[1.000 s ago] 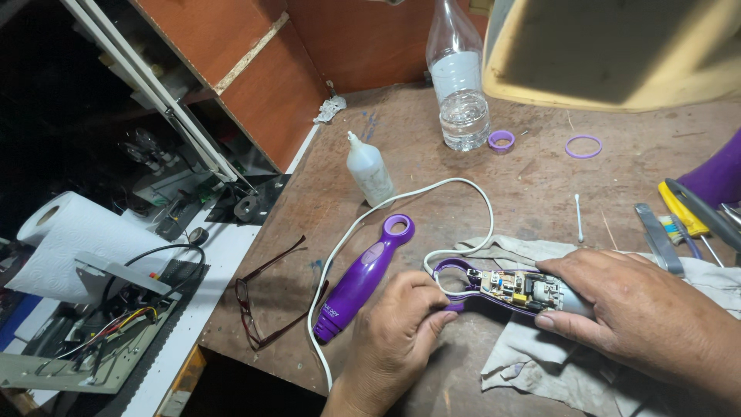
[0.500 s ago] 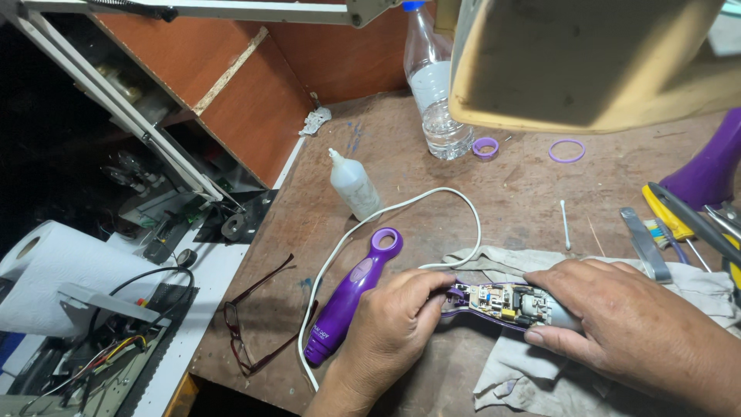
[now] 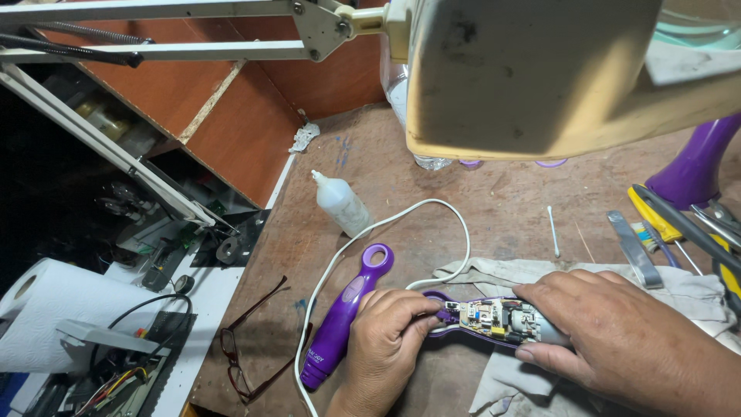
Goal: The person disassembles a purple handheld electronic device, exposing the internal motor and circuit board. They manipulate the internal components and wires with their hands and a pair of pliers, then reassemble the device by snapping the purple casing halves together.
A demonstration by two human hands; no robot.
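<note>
Steadying the opened purple appliance (image 3: 494, 320) at lower centre, our right hand (image 3: 617, 340) clasps its motor end while our left hand (image 3: 386, 340) pinches its tail. We should keep fingertips off the exposed circuit board (image 3: 480, 315), pressing the body into the grey cloth (image 3: 679, 289).

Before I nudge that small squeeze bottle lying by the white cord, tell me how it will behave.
The squeeze bottle lies on its side and looks round, so it would probably roll. It seems thin, cloudy plastic, so likely light and soft under a pinch. The white cord curving beside it may stop it.

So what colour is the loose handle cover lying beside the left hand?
Purple handle cover, clearest in the head view.
</note>
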